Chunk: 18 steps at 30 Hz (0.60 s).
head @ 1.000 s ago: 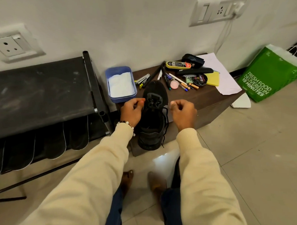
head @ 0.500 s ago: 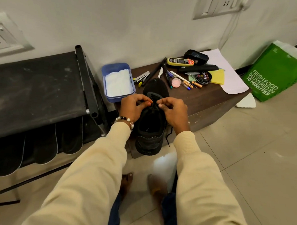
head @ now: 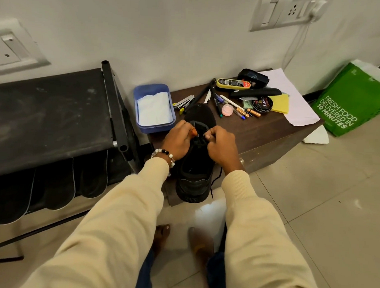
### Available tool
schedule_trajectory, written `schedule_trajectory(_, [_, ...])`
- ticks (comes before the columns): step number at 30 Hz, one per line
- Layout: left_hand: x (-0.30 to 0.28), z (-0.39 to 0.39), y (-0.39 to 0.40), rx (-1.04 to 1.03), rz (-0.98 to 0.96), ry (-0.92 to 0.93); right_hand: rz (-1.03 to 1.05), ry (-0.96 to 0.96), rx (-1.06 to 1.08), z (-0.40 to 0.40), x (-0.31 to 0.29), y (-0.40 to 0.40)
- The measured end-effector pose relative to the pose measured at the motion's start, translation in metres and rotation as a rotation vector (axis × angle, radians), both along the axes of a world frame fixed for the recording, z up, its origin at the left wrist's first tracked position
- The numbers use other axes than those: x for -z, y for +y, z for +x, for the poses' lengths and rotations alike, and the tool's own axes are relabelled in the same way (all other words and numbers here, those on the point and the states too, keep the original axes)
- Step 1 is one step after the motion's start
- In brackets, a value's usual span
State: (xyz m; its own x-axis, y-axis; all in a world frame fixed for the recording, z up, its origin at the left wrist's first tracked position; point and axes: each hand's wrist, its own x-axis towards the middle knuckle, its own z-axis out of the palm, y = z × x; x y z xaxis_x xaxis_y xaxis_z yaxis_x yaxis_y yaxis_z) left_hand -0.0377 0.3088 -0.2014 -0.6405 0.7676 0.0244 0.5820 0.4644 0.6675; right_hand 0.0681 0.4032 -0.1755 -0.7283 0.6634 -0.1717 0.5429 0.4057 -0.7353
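A black shoe (head: 195, 176) lies on the low brown table (head: 269, 135), toe toward the wall and heel over the near edge. My left hand (head: 178, 141) and my right hand (head: 220, 145) sit close together over the shoe's tongue. Each hand pinches the black shoelace (head: 215, 181) at the eyelets with curled fingers. A loose lace end hangs down the shoe's right side. My left wrist wears a bead bracelet.
A blue tub (head: 154, 108) with white cloth stands left of the shoe. Pens, a polish tin (head: 262, 104), a brush (head: 255, 92), yellow pad and paper clutter the table's back. A black shoe rack (head: 50, 117) is at left, a green bag (head: 354, 102) at right.
My hands, a second ago apart at either side of the shoe with the lace pulled out, have come together over the tongue and now work the lace there.
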Motion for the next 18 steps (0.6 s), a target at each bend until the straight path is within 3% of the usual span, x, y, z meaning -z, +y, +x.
schedule_trajectory(10, [0.0,-0.003,-0.021,-0.079,0.197,-0.242,-0.083,0.055,-0.014,0.007,-0.002,0.007])
schedule_trajectory(18, [0.004,-0.001,-0.015,-0.066,0.259,0.031,-0.029,0.028,-0.002,0.004,-0.004,0.002])
